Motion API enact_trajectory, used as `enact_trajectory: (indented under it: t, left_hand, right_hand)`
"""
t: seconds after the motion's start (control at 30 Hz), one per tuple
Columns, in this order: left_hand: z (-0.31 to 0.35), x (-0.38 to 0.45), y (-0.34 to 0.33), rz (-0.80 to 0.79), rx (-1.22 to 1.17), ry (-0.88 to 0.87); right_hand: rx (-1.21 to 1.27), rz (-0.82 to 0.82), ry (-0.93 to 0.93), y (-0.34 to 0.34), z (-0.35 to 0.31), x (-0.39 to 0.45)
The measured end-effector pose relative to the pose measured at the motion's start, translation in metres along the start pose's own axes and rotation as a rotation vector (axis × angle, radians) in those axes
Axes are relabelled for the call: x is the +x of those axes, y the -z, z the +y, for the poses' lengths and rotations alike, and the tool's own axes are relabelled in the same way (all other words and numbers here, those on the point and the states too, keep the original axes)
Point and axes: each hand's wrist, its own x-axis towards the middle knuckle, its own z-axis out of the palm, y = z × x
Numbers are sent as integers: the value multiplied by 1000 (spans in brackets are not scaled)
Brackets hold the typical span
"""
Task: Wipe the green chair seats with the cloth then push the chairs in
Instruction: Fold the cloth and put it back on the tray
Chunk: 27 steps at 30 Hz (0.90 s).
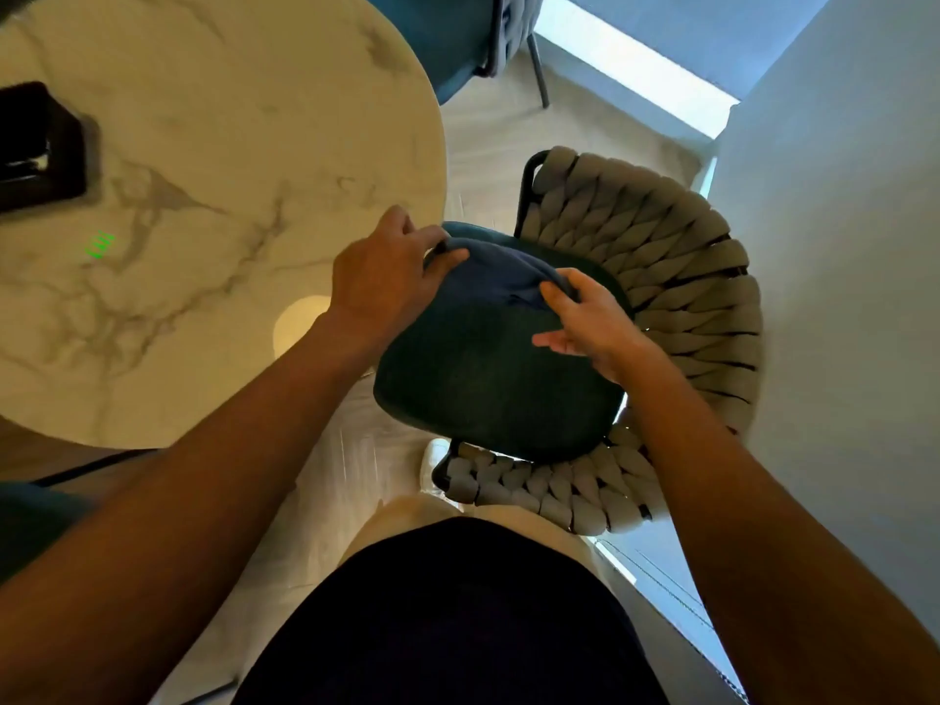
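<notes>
A dark green chair seat (488, 389) with a woven beige backrest (676, 277) stands just right of the round table, pulled out from it. A dark blue cloth (501, 277) is stretched over the far part of the seat. My left hand (381, 277) pinches the cloth's left end near the table edge. My right hand (585, 318) pinches its right end with thumb and forefinger, the other fingers spread loose.
The round marble table (203, 195) fills the left. A black object (38, 145) lies on it at far left. A second chair with a teal seat (458, 48) stands at the top. A white wall (839, 246) is close on the right. Wooden floor lies between.
</notes>
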Motion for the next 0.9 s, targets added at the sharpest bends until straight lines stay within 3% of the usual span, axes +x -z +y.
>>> enact_trajectory:
  t: [0.13, 0.3, 0.47, 0.7, 0.9]
  left_hand:
    - [-2, -4, 10, 12, -78, 182]
    - [-29, -15, 24, 18, -745, 380]
    - [-72, -32, 37, 231, -1112, 614]
    - [-177, -50, 53, 520, -1256, 799]
    - [-321, -54, 80, 422, -1234, 823]
  right_hand:
    - [341, -109, -80, -10, -27, 13]
    - [552, -21, -48, -40, -61, 24]
    - [454, 15, 57, -86, -101, 34]
    - [493, -110, 65, -201, -163, 51]
    - [371, -72, 118, -328, -211, 82]
